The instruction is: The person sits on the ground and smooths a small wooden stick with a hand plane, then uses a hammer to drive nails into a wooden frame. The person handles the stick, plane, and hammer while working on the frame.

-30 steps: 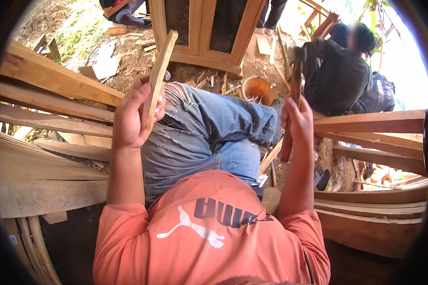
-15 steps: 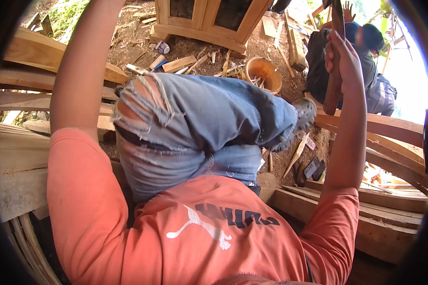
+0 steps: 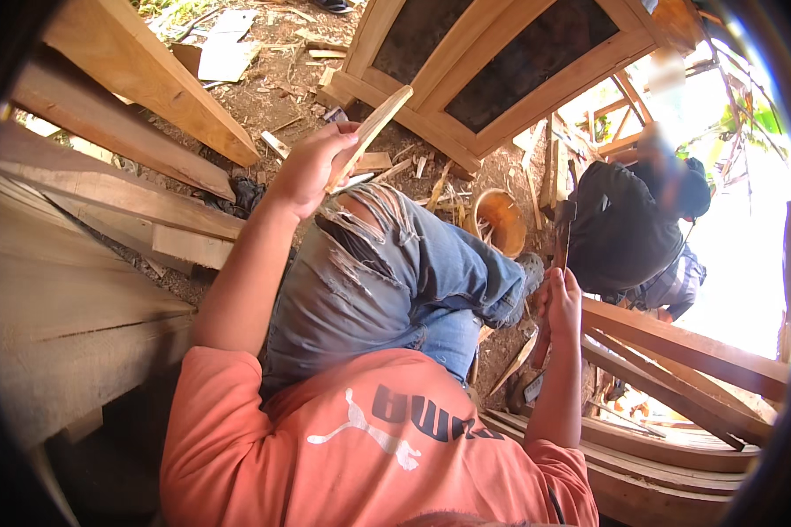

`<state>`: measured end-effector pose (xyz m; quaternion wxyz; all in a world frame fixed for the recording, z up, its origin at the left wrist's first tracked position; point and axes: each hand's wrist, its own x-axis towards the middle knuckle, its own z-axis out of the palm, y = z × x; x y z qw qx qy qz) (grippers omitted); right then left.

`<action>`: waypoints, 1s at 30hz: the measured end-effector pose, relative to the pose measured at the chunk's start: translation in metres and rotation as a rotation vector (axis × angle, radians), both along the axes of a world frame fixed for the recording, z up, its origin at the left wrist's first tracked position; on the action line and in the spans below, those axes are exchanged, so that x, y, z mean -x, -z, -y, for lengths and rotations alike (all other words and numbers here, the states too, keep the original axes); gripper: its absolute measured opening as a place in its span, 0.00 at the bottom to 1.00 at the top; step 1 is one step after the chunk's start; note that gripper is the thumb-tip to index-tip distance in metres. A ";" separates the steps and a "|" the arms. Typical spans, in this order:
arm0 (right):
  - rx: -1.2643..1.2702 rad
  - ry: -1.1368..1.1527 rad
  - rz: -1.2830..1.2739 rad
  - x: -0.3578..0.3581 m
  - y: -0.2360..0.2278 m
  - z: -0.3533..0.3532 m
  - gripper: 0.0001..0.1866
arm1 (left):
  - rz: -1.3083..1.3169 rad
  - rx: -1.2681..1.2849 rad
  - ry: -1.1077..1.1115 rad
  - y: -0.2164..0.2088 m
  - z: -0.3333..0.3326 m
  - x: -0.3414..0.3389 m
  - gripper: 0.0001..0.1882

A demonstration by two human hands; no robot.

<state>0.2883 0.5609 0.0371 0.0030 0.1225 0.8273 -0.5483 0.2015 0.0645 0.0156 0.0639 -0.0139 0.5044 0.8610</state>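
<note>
My left hand [image 3: 312,167] is raised above my bent knee, its fingers closed round a pale, flat strip of wood [image 3: 373,130] that slants up to the right. At the right, my right hand [image 3: 560,303] grips the reddish-brown wooden handle of a hammer [image 3: 542,347]. The dark head of that tool is uppermost, close to a crouching person's back. The two hands are well apart, with my ripped blue jeans [image 3: 360,263] between and below them.
A wooden panel frame [image 3: 461,114] with dark inserts stands ahead. An orange bucket [image 3: 501,221] sits on the chip-strewn ground. Thick planks [image 3: 149,79] lie at the left, more timber [image 3: 685,342] at the right. Another person [image 3: 628,220] crouches at the far right.
My left hand has come into view holding the wood strip. My right hand has lowered with the hammer and moved left. The view has shifted, showing more of the panel frame.
</note>
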 end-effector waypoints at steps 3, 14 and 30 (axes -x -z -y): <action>0.031 0.017 -0.137 -0.012 0.025 0.008 0.10 | -0.004 -0.168 0.072 -0.005 -0.028 -0.009 0.20; -0.318 -0.276 -0.409 -0.022 0.033 0.121 0.21 | 0.150 -0.207 0.323 0.018 -0.117 -0.012 0.22; -0.500 -0.425 -0.433 -0.021 0.042 0.105 0.28 | 0.115 -0.062 0.288 0.017 -0.155 -0.042 0.17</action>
